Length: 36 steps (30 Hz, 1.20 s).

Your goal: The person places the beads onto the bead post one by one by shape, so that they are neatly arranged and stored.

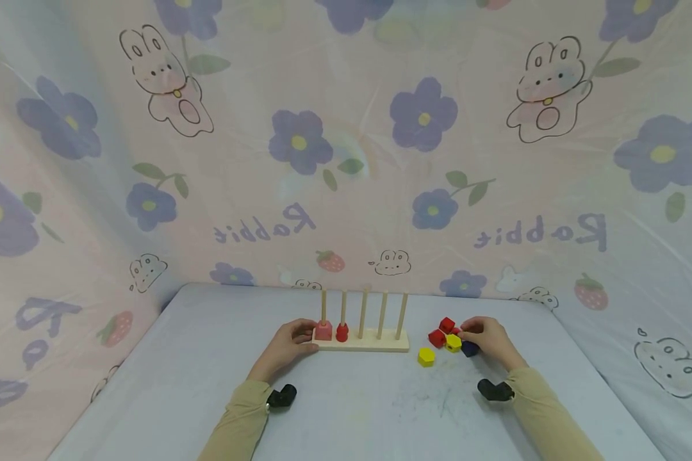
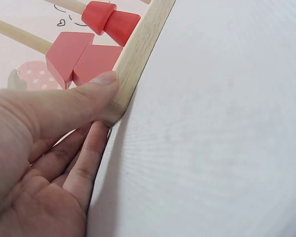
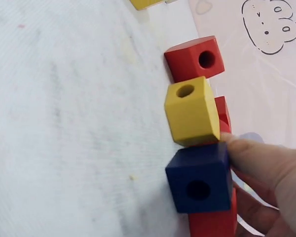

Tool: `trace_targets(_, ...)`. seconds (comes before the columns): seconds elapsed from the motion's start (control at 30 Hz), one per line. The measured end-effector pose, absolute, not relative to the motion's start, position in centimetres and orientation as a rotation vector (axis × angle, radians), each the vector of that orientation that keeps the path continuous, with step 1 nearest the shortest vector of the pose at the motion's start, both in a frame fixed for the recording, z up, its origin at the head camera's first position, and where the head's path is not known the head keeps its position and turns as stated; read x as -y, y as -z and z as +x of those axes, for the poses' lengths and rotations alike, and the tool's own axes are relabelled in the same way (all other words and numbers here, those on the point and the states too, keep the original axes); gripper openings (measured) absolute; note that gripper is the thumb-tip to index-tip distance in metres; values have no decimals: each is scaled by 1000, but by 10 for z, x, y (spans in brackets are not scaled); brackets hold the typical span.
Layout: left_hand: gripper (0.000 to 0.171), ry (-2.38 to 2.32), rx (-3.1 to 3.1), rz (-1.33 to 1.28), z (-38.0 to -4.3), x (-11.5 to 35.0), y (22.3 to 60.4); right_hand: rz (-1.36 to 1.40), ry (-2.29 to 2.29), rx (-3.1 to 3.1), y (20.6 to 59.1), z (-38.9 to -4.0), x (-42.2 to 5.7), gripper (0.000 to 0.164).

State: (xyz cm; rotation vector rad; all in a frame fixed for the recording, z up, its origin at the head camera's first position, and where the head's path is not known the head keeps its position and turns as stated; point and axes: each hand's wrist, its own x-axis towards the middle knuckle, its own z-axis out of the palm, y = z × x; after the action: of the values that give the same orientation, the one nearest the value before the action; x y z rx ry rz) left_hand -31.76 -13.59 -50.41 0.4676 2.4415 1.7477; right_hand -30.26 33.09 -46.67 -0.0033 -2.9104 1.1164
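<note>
My left hand (image 1: 289, 346) grips the left end of a wooden peg board (image 1: 369, 346), thumb along its front edge. On the leftmost peg sit faded red blocks (image 2: 84, 59), and on the second peg brighter red blocks (image 2: 111, 22); the other three pegs are bare. At the right, my right hand (image 1: 489, 339) pinches a red block (image 1: 457, 331) in a cluster of loose blocks, with its fingers partly hidden behind a dark blue block (image 3: 200, 177). Beside that lie a yellow hexagonal block (image 3: 192, 113) and a red block with a hole (image 3: 195, 59).
Another yellow hexagonal block (image 1: 426, 357) lies apart, nearer the front of the white table (image 1: 357, 410). A patterned cloth (image 1: 357, 192) with rabbits and flowers hangs behind the table. Black wrist mounts (image 1: 495, 390) sit on both sleeves.
</note>
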Motion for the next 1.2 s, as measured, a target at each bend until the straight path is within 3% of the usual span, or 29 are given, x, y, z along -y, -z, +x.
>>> trace_targets(0.37,49,-1755,-2433,479,-317,134,502,-26,-1112,2975,466,-305,-328,36)
trace_targets(0.83,50,-1770,-2437,478,-317,136,503,99,-1200,2882,473,-307,-327,21)
trace_targets(1.2,51,-1768,-2425,515,-318,137,506,122,-1185,2740,469,-304,-328,35)
